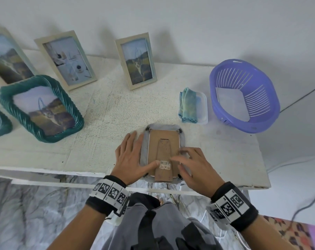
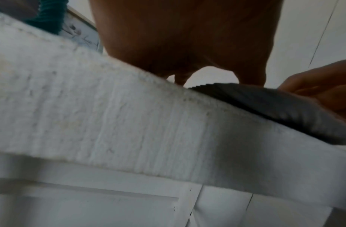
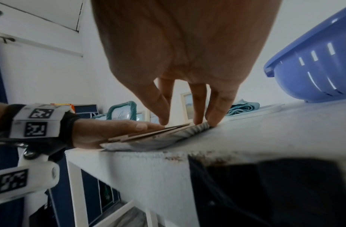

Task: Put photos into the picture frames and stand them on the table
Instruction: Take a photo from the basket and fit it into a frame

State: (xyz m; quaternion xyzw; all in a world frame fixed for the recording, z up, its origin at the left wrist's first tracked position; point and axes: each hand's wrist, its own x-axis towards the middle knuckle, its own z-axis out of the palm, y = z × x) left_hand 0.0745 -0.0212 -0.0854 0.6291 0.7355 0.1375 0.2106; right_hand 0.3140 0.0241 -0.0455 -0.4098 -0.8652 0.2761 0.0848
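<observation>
A grey ribbed picture frame (image 1: 182, 139) lies face down near the table's front edge, its brown cardboard back (image 1: 164, 141) and folded stand facing up. My left hand (image 1: 131, 156) lies flat along the frame's left side, with the thumb pressing the back beside a barcode sticker (image 1: 164, 164). My right hand (image 1: 192, 165) presses straight fingertips (image 3: 215, 118) onto the back's right edge. In the right wrist view the frame (image 3: 158, 138) lies flat under both hands. The left wrist view shows the frame's grey rim (image 2: 275, 107) below my palm (image 2: 187, 38). Any photo inside is hidden.
Two cream frames (image 1: 66, 58) (image 1: 137, 60) and a teal frame (image 1: 41, 107) stand with photos at the back and left. A purple basket (image 1: 257, 121) holding a white sheet stands at the right, beside a clear tub (image 1: 203, 109) with a blue-green cloth. The table's front edge (image 1: 63, 172) is close.
</observation>
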